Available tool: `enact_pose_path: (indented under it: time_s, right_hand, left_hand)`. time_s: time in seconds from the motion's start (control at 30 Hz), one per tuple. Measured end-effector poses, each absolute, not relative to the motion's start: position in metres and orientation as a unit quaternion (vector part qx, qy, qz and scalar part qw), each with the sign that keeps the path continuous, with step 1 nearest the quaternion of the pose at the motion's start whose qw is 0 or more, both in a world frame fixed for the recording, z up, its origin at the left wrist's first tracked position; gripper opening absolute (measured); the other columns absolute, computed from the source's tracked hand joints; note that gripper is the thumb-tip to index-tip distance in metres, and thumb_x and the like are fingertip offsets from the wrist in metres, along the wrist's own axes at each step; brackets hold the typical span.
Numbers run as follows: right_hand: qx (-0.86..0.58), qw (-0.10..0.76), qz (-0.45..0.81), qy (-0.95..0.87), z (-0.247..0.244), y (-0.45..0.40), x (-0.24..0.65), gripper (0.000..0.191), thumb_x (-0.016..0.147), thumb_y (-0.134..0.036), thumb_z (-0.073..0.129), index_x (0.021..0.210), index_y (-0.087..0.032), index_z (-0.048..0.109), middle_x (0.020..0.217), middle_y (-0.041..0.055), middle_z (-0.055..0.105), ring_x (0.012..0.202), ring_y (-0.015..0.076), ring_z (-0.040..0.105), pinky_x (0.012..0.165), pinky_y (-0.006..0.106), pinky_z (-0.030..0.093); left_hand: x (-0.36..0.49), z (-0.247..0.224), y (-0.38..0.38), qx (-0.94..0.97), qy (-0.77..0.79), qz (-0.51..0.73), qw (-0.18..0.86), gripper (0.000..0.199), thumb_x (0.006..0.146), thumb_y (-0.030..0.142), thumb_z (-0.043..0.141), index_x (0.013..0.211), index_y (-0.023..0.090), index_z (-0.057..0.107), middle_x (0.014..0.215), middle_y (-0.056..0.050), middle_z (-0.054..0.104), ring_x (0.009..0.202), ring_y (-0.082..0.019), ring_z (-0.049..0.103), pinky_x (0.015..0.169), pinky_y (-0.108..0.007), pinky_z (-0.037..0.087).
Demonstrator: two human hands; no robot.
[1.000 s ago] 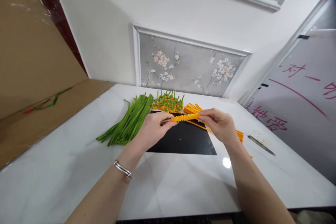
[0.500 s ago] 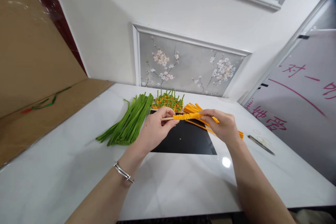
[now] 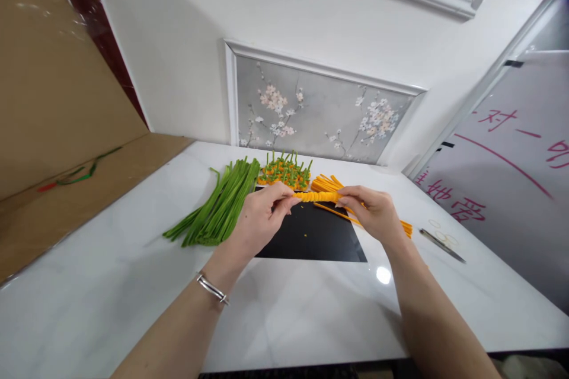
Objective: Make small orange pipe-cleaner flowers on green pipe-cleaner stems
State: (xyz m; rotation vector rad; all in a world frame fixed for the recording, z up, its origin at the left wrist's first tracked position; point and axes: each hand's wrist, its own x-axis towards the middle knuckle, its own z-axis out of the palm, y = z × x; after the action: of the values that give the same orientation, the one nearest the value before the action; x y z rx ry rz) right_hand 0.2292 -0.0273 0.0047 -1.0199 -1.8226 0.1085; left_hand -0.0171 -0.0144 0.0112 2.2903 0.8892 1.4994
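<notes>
A coiled orange pipe cleaner (image 3: pixel 316 196) stretches level between my hands, above a black mat (image 3: pixel 311 240). My left hand (image 3: pixel 263 213) pinches its left end between thumb and fingers. At the other end, the fingertips of my right hand (image 3: pixel 371 207) are closed on it. Whether a stick runs inside the coil is hidden. Beyond my hands lies a cluster of small orange pieces with green stems (image 3: pixel 284 170). To the left is a thick bundle of green pipe cleaners (image 3: pixel 224 204), and straight orange pipe cleaners (image 3: pixel 326 182) lie partly behind my right hand.
Scissors (image 3: pixel 442 244), partly seen as a dark slim shape, lie at the right beside pale rubber bands (image 3: pixel 447 238). The white tabletop (image 3: pixel 288 314) meets a wall with a framed blossom panel (image 3: pixel 311 109). Cardboard (image 3: pixel 102 177) borders the left, a whiteboard (image 3: pixel 511 172) the right.
The pale stick that showed at my left hand is out of sight. My left fingers have closed over the coil's left end, and my right fingers have shifted slightly left along it.
</notes>
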Motion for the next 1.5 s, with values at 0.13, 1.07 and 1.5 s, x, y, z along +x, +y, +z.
enact_pose_path:
  time_s: [0.13, 1.07, 1.5]
  right_hand:
    - [-0.433, 0.504, 0.083, -0.743, 0.005, -0.028, 0.228, 0.009, 0.086, -0.024, 0.061, 0.087, -0.022, 0.070, 0.072, 0.0002, 0.074, 0.066, 0.0164, 0.070, 0.068, 0.029, 0.057]
    - [-0.391, 0.407, 0.024, -0.825, -0.002, -0.024, 0.213, 0.014, 0.092, -0.023, 0.055, 0.096, -0.023, 0.068, 0.087, 0.0017, 0.074, 0.075, 0.0170, 0.070, 0.074, 0.030, 0.056]
    - [-0.394, 0.339, 0.049, -0.853, -0.014, -0.021, 0.196, 0.012, 0.091, -0.021, 0.053, 0.093, -0.022, 0.065, 0.085, 0.0034, 0.071, 0.076, 0.0180, 0.066, 0.071, 0.030, 0.052]
  left_hand:
    - [-0.018, 0.013, -0.015, 0.790, 0.302, 0.521, 0.115, 0.011, 0.088, 0.019, 0.058, 0.077, 0.018, 0.059, 0.062, 0.004, 0.057, 0.055, -0.009, 0.053, 0.055, -0.020, 0.041]
    - [-0.021, 0.005, -0.011, 0.864, 0.417, 0.260, 0.108, 0.028, 0.090, 0.041, 0.057, 0.112, 0.026, 0.060, 0.097, -0.001, 0.072, 0.082, -0.020, 0.066, 0.069, -0.028, 0.046]
    - [-0.010, -0.007, -0.011, 0.893, 0.421, 0.158, -0.027, 0.017, 0.095, 0.036, 0.049, 0.098, 0.021, 0.057, 0.075, -0.003, 0.071, 0.068, -0.023, 0.068, 0.052, -0.026, 0.032]
